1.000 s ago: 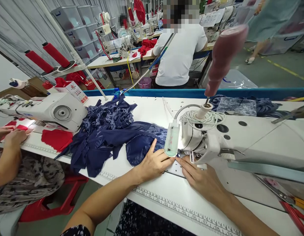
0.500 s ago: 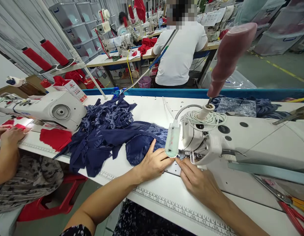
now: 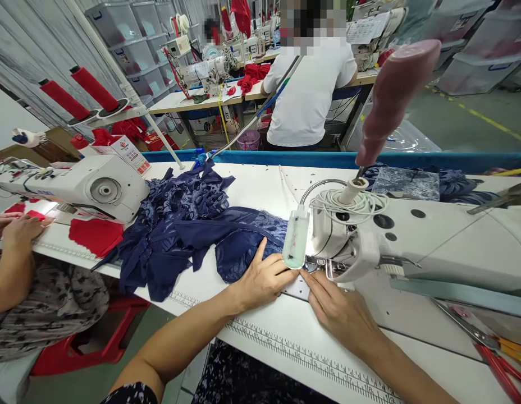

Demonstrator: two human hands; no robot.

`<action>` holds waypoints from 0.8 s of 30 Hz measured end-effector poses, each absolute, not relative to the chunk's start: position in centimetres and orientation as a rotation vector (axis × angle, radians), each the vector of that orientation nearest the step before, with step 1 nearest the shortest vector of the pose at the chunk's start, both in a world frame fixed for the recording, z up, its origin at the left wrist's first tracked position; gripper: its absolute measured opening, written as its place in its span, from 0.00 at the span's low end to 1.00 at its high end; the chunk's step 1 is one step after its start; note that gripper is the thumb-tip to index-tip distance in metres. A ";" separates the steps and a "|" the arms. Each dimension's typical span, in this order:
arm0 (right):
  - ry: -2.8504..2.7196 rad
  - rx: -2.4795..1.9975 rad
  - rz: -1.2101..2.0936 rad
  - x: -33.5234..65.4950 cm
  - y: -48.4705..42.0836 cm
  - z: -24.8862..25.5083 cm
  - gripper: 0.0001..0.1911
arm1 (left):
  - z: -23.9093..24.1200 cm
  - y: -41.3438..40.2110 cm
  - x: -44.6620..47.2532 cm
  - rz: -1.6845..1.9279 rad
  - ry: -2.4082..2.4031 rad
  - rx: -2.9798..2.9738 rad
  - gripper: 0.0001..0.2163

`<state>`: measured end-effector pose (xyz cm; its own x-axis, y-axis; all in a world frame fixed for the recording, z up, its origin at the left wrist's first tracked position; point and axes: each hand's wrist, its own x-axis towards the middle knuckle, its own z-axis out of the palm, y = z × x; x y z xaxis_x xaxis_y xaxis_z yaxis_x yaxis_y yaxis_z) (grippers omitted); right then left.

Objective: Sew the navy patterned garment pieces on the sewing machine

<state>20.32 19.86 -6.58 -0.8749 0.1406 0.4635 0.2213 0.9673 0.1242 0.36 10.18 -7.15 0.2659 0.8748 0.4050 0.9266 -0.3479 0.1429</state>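
A navy fabric piece with lace (image 3: 239,255) lies left of the needle area of a white sewing machine (image 3: 446,235). My left hand (image 3: 263,280) rests at its edge, one finger stretched up over the cloth and the other fingertips closed by the presser foot (image 3: 313,264). From the right, my right hand (image 3: 338,303) brings its closed fingertips against the left ones, at the cloth's edge. A pale green guard (image 3: 296,238) hides part of the stitching spot and what lies between the fingertips.
A heap of navy pieces (image 3: 172,224) lies at left. Scissors with red handles (image 3: 492,353) lie at right. A pink-handled tool (image 3: 397,101) stands on the machine. A co-worker's hands (image 3: 22,227) work with red cloth at far left; another person in white (image 3: 302,95) sits ahead.
My hands and the navy fabric stay almost in place. The co-worker's hand at the left has shifted slightly; the person ahead leans a little.
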 end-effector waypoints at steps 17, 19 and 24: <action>-2.601 -0.327 -0.208 21.0 20.5 -6.8 0.15 | -6.4 10.1 0.6 -0.558 -1.834 -2.450 0.17; -2.571 -0.339 -0.256 21.1 21.0 -6.9 0.13 | -6.7 10.1 0.6 -0.548 -1.812 -2.437 0.18; -2.538 -0.333 -0.357 20.5 21.5 -6.8 0.15 | -7.2 10.2 0.4 -0.569 -1.759 -2.422 0.20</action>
<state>20.52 21.46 -6.81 -0.8181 0.1609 0.5521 0.3071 0.9339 0.1830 0.44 10.17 -7.19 0.2651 0.8981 0.3509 0.9334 -0.3303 0.1401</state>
